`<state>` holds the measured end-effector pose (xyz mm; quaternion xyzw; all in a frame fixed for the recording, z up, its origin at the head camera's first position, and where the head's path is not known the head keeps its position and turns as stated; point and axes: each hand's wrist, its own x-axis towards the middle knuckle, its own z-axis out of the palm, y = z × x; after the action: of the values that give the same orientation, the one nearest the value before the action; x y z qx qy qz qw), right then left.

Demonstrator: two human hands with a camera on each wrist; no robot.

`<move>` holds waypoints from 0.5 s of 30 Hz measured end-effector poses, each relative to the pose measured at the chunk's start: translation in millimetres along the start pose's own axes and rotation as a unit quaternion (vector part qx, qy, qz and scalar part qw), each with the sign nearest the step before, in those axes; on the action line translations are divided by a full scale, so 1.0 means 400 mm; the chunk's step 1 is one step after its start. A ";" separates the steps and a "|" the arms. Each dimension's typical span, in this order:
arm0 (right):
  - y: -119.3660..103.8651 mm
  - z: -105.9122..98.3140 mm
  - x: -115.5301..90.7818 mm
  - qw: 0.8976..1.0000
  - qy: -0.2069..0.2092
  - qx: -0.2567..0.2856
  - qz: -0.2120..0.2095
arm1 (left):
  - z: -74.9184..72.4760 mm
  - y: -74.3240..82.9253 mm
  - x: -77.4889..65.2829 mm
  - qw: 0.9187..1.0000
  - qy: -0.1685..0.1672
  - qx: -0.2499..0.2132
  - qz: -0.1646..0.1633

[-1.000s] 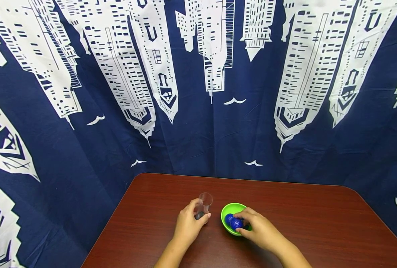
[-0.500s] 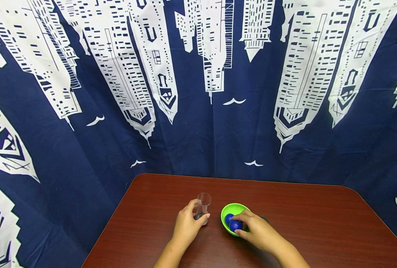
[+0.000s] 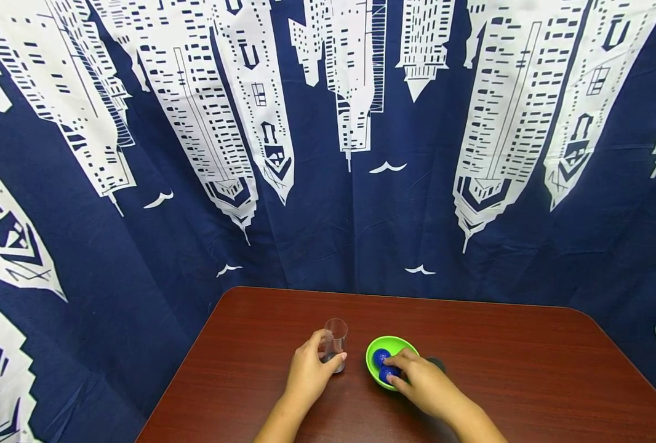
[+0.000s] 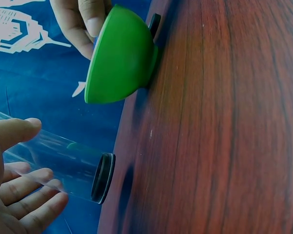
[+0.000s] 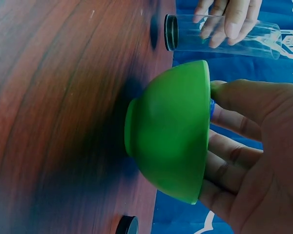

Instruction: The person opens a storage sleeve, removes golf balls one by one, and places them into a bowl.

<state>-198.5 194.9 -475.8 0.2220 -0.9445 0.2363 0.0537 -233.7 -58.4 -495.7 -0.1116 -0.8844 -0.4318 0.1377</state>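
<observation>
My left hand (image 3: 308,372) holds a clear plastic tube (image 3: 336,337) upright on the table, thumb on one side and fingers on the other. A black cap (image 4: 103,178) closes the tube's lower end. To the right of it stands a green bowl (image 3: 388,341) with two blue balls inside. One ball (image 3: 381,355) lies toward the back; the nearer ball (image 3: 386,373) sits between the thumb and fingertips of my right hand (image 3: 424,383). In the right wrist view, the bowl's wall (image 5: 171,131) hides most of the balls, and that hand's fingers reach over the rim.
Just right of the bowl, partly behind my right hand, lies a round black lid (image 3: 437,364). The reddish-brown wooden table (image 3: 505,344) reaches back to a dark blue cloth (image 3: 328,246) printed with white buildings.
The tube has straightened and shifted slightly left, its base now showing below my thumb. My right hand has lowered a little in the bowl with the nearer ball, uncovering the black lid.
</observation>
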 end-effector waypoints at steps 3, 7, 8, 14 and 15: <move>-0.001 0.005 0.003 1.000 0.013 -0.021 -0.006 | 0.000 0.000 0.001 1.000 -0.002 0.000 -0.002; -0.002 0.009 0.007 0.999 0.026 -0.040 -0.009 | 0.000 -0.002 0.003 1.000 -0.006 -0.001 -0.005; -0.003 0.010 0.008 0.999 0.028 -0.043 -0.008 | 0.000 -0.002 0.003 1.000 -0.006 -0.001 -0.005; -0.008 0.013 0.012 0.998 0.036 -0.048 0.008 | 0.004 -0.009 0.004 1.000 -0.012 -0.014 -0.009; -0.009 0.014 0.013 0.998 0.035 -0.047 0.012 | 0.005 -0.010 0.003 1.000 -0.014 -0.016 -0.010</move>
<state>-201.6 187.5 -478.1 0.1991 -0.9546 0.2005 0.0944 -236.5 -59.2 -499.4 -0.1106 -0.8801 -0.4460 0.1192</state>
